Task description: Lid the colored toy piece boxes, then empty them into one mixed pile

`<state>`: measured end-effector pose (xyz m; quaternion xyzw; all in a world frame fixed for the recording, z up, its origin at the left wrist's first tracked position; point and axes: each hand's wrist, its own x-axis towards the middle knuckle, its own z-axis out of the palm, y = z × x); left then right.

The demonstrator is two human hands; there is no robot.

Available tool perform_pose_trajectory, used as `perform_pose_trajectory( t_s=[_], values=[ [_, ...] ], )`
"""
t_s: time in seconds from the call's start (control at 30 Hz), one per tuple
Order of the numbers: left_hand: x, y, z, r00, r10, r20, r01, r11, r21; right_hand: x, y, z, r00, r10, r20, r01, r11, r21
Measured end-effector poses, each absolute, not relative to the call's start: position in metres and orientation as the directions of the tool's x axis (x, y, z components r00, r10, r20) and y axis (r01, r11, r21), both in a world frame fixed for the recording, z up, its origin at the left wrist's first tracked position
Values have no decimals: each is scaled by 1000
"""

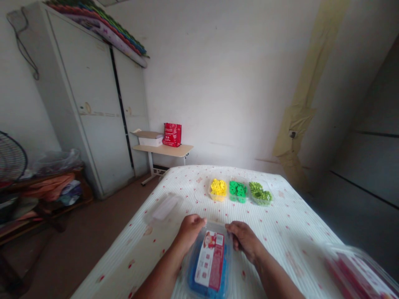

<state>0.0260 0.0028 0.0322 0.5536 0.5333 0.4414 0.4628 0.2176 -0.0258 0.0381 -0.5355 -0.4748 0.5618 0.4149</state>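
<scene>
From where I watch through the head camera, the clear plastic box lies straight ahead, low in the middle of my view, over the near part of the counter. Its long axis runs away from the body, with only a slight lean, and its far end sits between the two hands. I see the left hand pinched narrow on the far left corner and the right hand closed in on the far right corner, so both touch the box and I can call neither one nearer. I cannot tell whether they grip the lid alone or the whole box, nor whether its base rests on the cloth. The box is a long rectangle with rounded corners, see-through, with something bright blue inside. A red and white label covers much of its top, running lengthwise. Beyond the hands I have a row of three tubs, well apart from the box: yellow pieces, green pieces and lime pieces. A clear, pale plastic piece lies to the left, beyond the left hand.
</scene>
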Motion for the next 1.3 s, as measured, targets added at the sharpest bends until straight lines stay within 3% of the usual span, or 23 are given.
perform_pose_trajectory(
  t_s=[0.37, 0.67, 0.87, 1.1, 1.3],
  values=[
    [26, -1, 36, 24, 999, 34, 244, -39, 969, 215, -27, 36, -110, 977, -185, -15, -188, -982],
    [27, -2, 31, -55, 997, 48, 178, -38, 983, 218, -32, 34, -86, 982, -171, 16, -170, -985],
    [28, -10, 31, -126, 991, 47, 82, -37, 996, 237, -44, 30, -248, 948, -200, 87, -184, -979],
    [10, -25, 36, 171, 971, -169, 144, 146, 979, 241, -46, 33, -152, 962, -226, -51, -236, -971],
    [-6, -53, 28, 509, 819, -265, 142, 224, 964, 237, -49, 39, -93, 971, -220, 0, -221, -975]
  ],
)
